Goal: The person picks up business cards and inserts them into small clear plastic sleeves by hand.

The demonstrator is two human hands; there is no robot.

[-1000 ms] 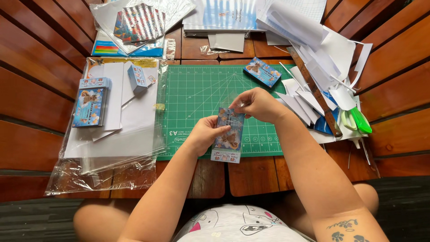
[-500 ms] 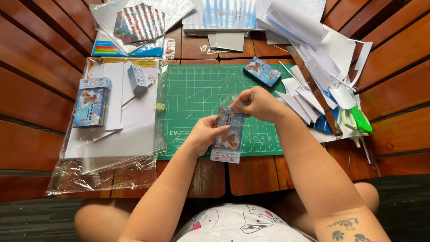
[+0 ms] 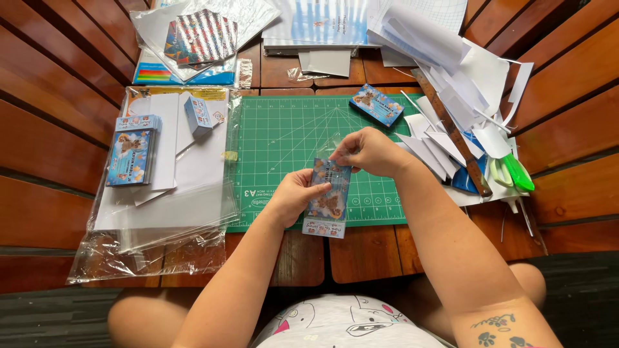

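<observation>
I hold one small printed card (image 3: 329, 193), blue with a cartoon picture, above the near edge of the green cutting mat (image 3: 290, 138). A second card of the same kind (image 3: 324, 228) lies just under it at the mat's near edge; I cannot tell whether the two touch.

My left hand (image 3: 293, 196) grips the card's left long edge, fingers closed on it. My right hand (image 3: 371, 151) pinches at the card's top edge, fingers closed; a thin clear film (image 3: 334, 147) shows at that pinch, and I cannot tell whether it is a sleeve going over the card or a loose strip.

Handling, as I judge it:
- Weight: very light; no support from below is needed.
- Stiffness: card stock, stiff enough to hold flat by one edge, but it will crease if bent across the middle.
- Surface: it looks glossy, so likely slippery, and the film more so.
- Fragility: corners and printed face mark easily.

Where to take hold: by the long edges or a corner margin, pads flat, light pressure, and off the printed face. The film, being limp, is best held at its open end.

Around the work: a stack of like cards (image 3: 131, 154) on clear plastic bags (image 3: 167, 212) to the left, another card (image 3: 377, 104) at the mat's far edge, and white paper offcuts (image 3: 451, 71), a ruler (image 3: 451, 132) and green-handled scissors (image 3: 516, 173) to the right, all on the slatted wooden surface (image 3: 58, 129).
</observation>
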